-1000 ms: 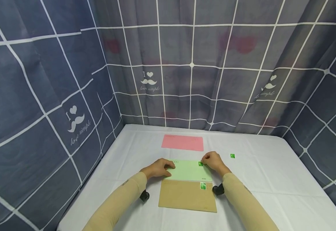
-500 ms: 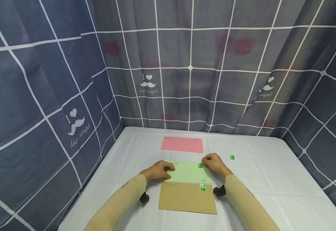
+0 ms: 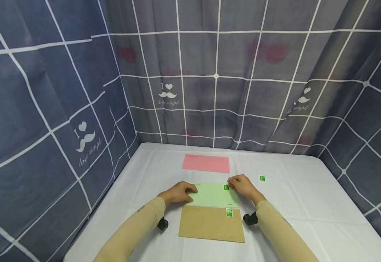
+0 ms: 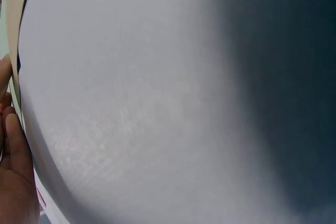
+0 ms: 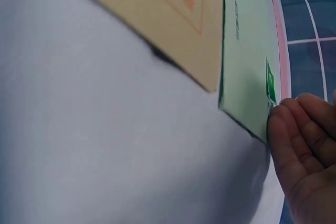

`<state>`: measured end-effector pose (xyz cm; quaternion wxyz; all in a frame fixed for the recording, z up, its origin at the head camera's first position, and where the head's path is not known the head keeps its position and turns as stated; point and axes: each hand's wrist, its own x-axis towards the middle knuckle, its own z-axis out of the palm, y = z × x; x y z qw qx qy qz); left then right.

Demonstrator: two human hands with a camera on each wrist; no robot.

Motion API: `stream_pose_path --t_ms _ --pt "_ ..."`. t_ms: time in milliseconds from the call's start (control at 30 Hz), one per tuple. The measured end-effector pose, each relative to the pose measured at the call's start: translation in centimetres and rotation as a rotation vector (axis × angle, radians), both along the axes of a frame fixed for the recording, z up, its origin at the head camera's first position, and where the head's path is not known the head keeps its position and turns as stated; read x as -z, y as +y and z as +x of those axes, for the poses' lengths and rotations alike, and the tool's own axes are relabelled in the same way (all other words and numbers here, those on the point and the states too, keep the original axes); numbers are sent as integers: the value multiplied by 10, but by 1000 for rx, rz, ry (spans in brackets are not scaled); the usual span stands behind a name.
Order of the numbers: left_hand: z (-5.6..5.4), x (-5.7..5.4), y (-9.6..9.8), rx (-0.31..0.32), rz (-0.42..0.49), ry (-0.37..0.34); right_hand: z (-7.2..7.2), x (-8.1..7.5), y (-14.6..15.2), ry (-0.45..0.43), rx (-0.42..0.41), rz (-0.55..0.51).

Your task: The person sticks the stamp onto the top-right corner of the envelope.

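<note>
A pale green envelope (image 3: 211, 196) lies flat in the middle of the table. My left hand (image 3: 176, 192) rests on its left end, thumb and fingers spread apart. A small green stamp (image 3: 226, 187) is at the envelope's upper right corner. At the stamp's right edge, my right hand (image 3: 243, 185) pinches it with curled fingertips; the exact contact is mostly hidden. In the right wrist view, the right hand's fingers (image 5: 286, 129) meet the end of the stamp (image 5: 270, 81) there. The left wrist view catches only part of the left hand (image 4: 13, 166).
A brown envelope (image 3: 211, 225) with a green stamp at its upper right lies just in front of the green one. Behind lies a pink envelope (image 3: 205, 163). Another green stamp (image 3: 262, 178) is loose on the white tablecloth (image 3: 295, 203). Dark gridded curtains (image 3: 197, 91) surround the table.
Both hands stay almost in place. The right hand's fingertips shift very slightly at the stamp, and the head view tilts a little; the envelopes keep their places.
</note>
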<state>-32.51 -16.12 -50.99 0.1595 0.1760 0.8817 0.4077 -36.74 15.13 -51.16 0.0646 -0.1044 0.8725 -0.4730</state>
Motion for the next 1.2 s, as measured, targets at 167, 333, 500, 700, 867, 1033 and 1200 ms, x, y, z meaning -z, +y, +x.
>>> stream_pose_path --t_ms 167,333,500,700,867,1033,1200 --pt "-3 0 -1 6 -6 9 4 -5 1 30 -47 99" --pt "-2 -1 -1 0 -12 1 12 -8 2 101 -109 203" --pt "-1 -3 -1 5 -7 1 22 -8 4 169 -160 269" --pt "0 -3 -1 3 -11 7 33 -7 9 212 -282 347" --pt "0 -4 -1 2 -8 4 41 -5 12 176 -371 415" --pt "0 -3 0 1 -10 7 48 -6 12 114 -401 458" --pt "0 -2 0 -2 -18 -5 51 -6 10 102 -425 500"
